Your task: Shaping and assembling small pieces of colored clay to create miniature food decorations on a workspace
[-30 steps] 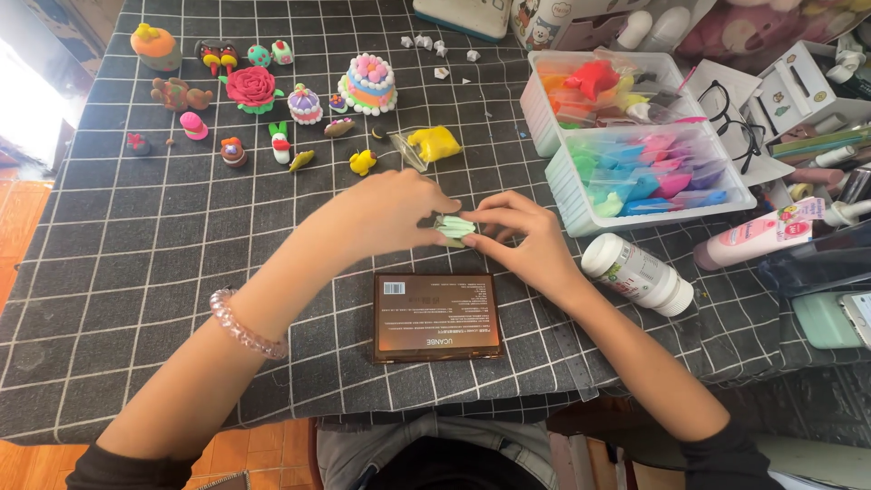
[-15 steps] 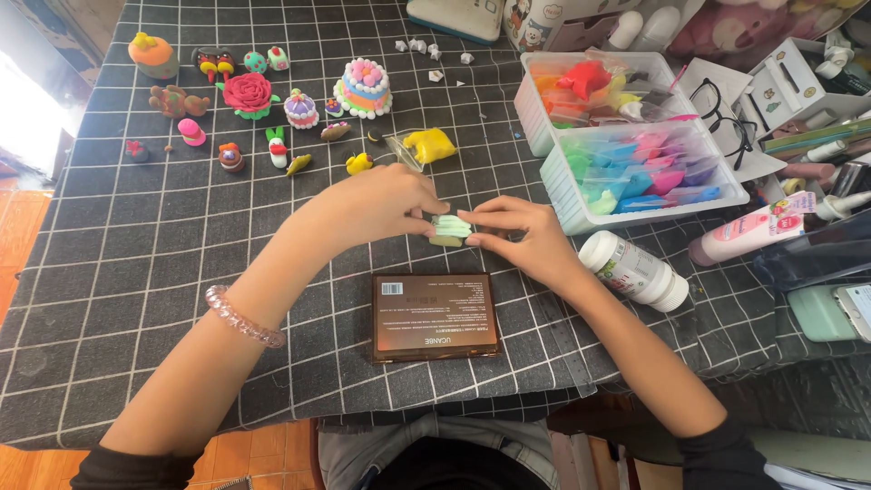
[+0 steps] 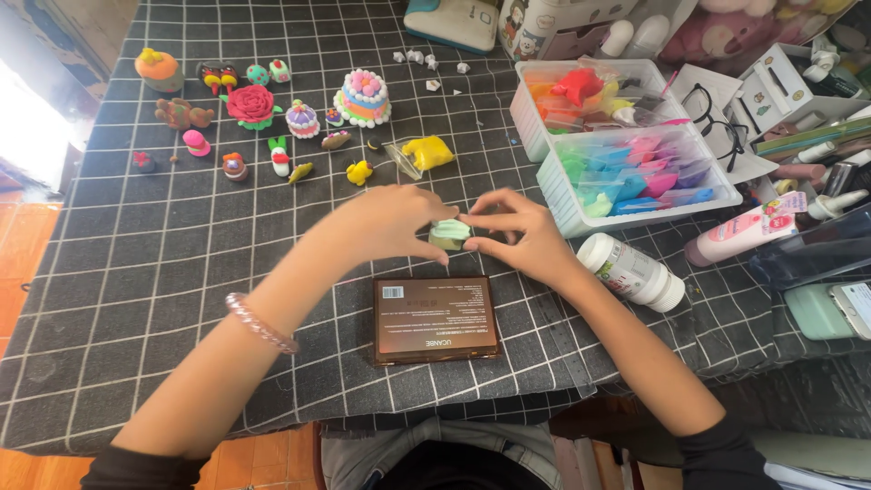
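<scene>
My left hand (image 3: 386, 224) and my right hand (image 3: 517, 234) meet above the table's middle, both pinching a small pale green lump of clay (image 3: 449, 234) between their fingertips. A bead bracelet (image 3: 259, 323) circles my left wrist. Just below the hands lies a flat brown rectangular box (image 3: 434, 318) on the black grid-patterned cloth (image 3: 136, 263).
Small clay figures stand at the back left, among them a red rose (image 3: 249, 102) and a striped cake (image 3: 363, 97). A yellow clay piece (image 3: 426, 151) lies beyond my hands. Clear bins of coloured clay packets (image 3: 635, 172) sit right, with a white bottle (image 3: 631, 270) beside.
My hands stay together on the green clay; the fingers shift slightly as they work it. Nothing else on the table has moved.
</scene>
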